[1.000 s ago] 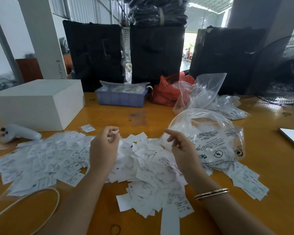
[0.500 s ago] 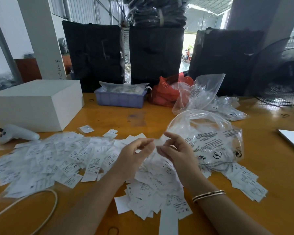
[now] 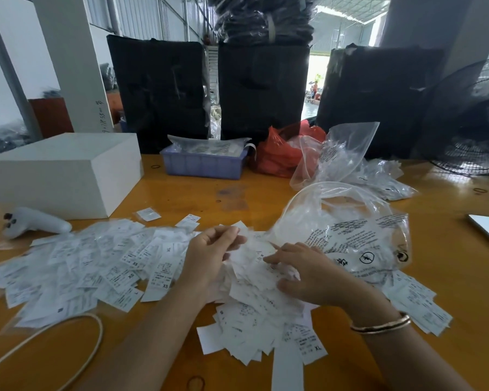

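White size labels lie in two heaps on the orange table (image 3: 181, 196): a spread-out heap (image 3: 96, 263) at the left and a thicker pile (image 3: 254, 306) in front of me. My left hand (image 3: 209, 258) hovers over the pile's far edge, its fingers curled round a white label (image 3: 249, 244). My right hand (image 3: 311, 272) rests on the pile with its fingers stretched out, the index fingertip touching a label. A printed clear plastic bag (image 3: 356, 238) lies open just right of my hands.
A white box (image 3: 62, 170) and a white controller (image 3: 34, 225) sit at the left. At the back stand a blue tray (image 3: 203, 165), a red bag (image 3: 277, 156) and more clear bags (image 3: 378, 176). A cable (image 3: 68, 334) loops near left; a fan (image 3: 469, 122) stands far right.
My left hand came from the left heap to the middle and met my right hand. My right hand has since lowered onto the pile with its fingers spread.
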Available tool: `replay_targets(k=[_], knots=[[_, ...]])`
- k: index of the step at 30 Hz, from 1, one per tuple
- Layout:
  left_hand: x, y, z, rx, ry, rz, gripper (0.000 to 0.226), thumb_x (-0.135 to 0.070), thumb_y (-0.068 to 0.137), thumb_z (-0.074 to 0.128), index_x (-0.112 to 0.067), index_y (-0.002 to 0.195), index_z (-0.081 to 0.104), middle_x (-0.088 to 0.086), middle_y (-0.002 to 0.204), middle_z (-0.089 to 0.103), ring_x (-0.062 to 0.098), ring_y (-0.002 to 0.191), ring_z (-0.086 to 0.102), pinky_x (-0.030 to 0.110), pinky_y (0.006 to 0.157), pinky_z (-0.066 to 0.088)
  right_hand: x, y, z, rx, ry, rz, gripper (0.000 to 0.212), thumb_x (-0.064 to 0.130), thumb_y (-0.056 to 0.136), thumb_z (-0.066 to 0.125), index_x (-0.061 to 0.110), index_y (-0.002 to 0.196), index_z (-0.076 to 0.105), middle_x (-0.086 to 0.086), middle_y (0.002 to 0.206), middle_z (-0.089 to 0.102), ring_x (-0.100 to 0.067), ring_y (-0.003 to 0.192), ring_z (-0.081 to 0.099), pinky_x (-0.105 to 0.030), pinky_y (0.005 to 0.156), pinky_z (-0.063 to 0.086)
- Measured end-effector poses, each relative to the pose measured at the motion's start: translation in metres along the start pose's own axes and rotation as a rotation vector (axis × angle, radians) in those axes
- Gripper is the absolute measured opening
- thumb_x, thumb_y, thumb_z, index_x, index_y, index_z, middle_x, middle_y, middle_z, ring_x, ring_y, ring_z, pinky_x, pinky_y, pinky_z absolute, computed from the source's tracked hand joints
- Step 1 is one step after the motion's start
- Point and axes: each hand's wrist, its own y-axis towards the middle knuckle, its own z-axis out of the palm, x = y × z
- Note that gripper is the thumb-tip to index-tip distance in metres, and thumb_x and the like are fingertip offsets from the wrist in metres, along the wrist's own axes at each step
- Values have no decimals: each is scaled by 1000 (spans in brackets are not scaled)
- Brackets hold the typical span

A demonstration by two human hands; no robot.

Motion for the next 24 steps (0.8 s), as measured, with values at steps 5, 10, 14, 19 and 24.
replay_targets(k=[5, 10, 14, 19, 24], knots=[[3, 2, 0, -8, 3, -36, 14, -13, 95, 52, -20, 97, 64, -7, 75, 73, 3, 64, 66, 19, 59, 46, 0, 5, 2, 35, -42, 30, 39, 35, 96, 44, 33, 134, 48, 11, 130, 46, -11, 121, 41, -36, 104, 28], [3, 4, -1, -29, -141, -125, 28, 1, 92, 49, -22, 99, 65, -6, 74, 68, 4, 63, 65, 16, 52, 49, -6, 9, 15, -330, 55, 14, 24, 29, 98, 45, 22, 107, 66, 13, 103, 60, -8, 97, 50, -30, 90, 37], [-1, 6, -5, 44, -382, -195, 35, 13, 88, 47, -10, 107, 65, 1, 71, 65, 12, 65, 66, 22, 58, 55, 0, 13, 25, -589, 435, 77, 11, 18, 92, 56, 24, 85, 62, 13, 86, 61, -4, 83, 54, -16, 73, 40], [-2, 6, -7, 57, -448, -219, 23, 4, 86, 59, -10, 79, 75, 3, 73, 72, 13, 69, 70, 24, 61, 58, 5, 13, 27, -669, 544, 96, 42, -3, 81, 63, 38, 74, 55, 21, 90, 59, 2, 91, 55, -10, 77, 39], [0, 8, -7, 67, -444, -237, 12, -9, 90, 60, -7, 99, 67, 3, 84, 74, 13, 75, 71, 29, 66, 60, 3, 13, 28, -654, 598, 147, 46, -7, 81, 59, 36, 68, 63, 23, 95, 55, 8, 88, 51, -2, 71, 35]])
